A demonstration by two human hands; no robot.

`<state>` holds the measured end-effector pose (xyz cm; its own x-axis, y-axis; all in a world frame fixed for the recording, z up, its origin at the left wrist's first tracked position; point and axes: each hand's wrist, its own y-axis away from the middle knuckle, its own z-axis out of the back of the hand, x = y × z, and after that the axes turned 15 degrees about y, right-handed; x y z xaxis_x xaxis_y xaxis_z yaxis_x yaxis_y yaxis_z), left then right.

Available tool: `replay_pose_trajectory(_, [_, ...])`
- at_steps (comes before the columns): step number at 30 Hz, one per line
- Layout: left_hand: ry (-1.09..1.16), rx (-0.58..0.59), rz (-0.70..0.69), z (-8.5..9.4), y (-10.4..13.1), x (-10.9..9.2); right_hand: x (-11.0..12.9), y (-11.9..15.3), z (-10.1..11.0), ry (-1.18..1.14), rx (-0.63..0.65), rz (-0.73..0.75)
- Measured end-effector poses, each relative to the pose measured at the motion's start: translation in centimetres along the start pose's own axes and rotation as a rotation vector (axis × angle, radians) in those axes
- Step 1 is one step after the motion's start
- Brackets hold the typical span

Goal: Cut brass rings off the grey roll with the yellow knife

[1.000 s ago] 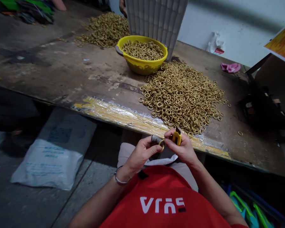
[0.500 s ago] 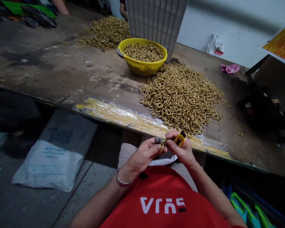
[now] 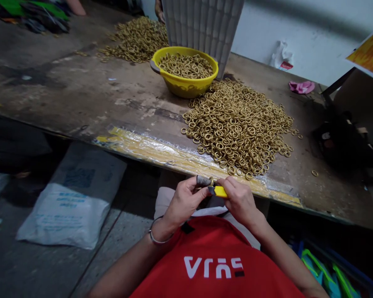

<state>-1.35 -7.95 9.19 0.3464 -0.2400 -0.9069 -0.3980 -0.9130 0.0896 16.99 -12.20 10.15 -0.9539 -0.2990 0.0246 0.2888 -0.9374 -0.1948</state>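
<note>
My left hand (image 3: 186,199) pinches a gold-coloured ring (image 3: 211,181) between thumb and forefinger, in front of the table edge. Grey wrapping (image 3: 202,181) covers the tip of that forefinger. Closed around a yellow utility knife (image 3: 220,191), my right hand (image 3: 240,200) meets the left one, and the knife's dark front end points left, right beside the ring. Whether the blade touches the ring I cannot tell. Just beyond both hands, a big heap of similar rings (image 3: 239,124) lies on the table.
A yellow basin (image 3: 186,87) full of rings stands behind the heap, before a tall grey ribbed panel (image 3: 202,25). Another ring pile (image 3: 136,39) lies further back, near another person's hand (image 3: 159,10). A white sack (image 3: 68,198) rests on the floor at left. A black bag (image 3: 345,140) sits at right.
My right hand has turned the knife from pointing up and away to lying level, its front end now against the left fingers at the ring. The left hand keeps its pinch.
</note>
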Motion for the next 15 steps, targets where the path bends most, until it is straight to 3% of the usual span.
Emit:
replay_pose_trajectory(11, [-0.081, 0.061, 0.005, 0.2, 0.0, -0.2, -0.2, -0.8, -0.6, 0.184, 0.008, 0.01])
replay_pose_trajectory(15, [-0.186, 0.122, -0.011, 0.0, 1.1, -1.3, -2.7, -1.0, -1.6, 0.279, 0.112, -0.291])
